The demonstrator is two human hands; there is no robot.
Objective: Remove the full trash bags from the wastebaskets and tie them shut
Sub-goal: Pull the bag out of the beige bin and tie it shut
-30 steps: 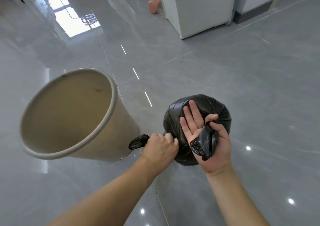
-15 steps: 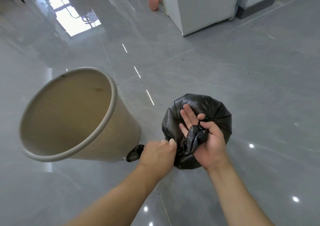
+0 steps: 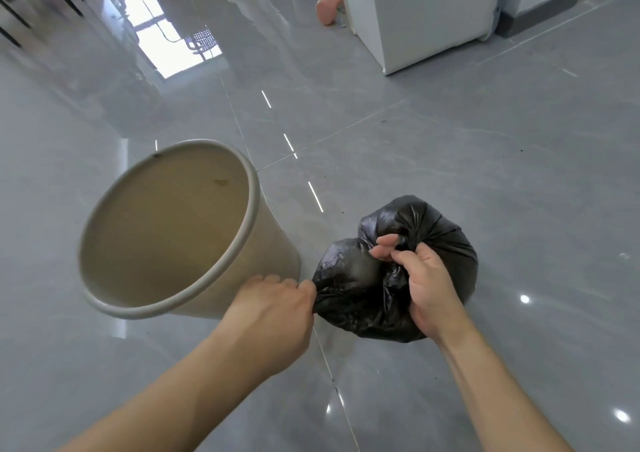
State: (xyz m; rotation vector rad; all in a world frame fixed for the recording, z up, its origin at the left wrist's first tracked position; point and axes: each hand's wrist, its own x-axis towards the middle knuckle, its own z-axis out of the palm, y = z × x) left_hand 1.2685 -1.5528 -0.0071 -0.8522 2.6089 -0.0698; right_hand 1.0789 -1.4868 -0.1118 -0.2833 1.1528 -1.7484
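- Tying is under way: the right hand, whose palm lay flat and open against the bag a second ago, now curls its fingers round a gathered tail of the crinkled black plastic trash bag.
- Left hand keeps its fist clenched on the opposite tail, pulling away from the right fingers.
- Bag sits on the glossy grey tiled floor, directly beneath and between both sets of fingers.
- Round beige plastic wastebasket stands without a liner, just left of the left fingers.
- Judging by this, the knot is being drawn tight; whether it is finished I cannot tell.
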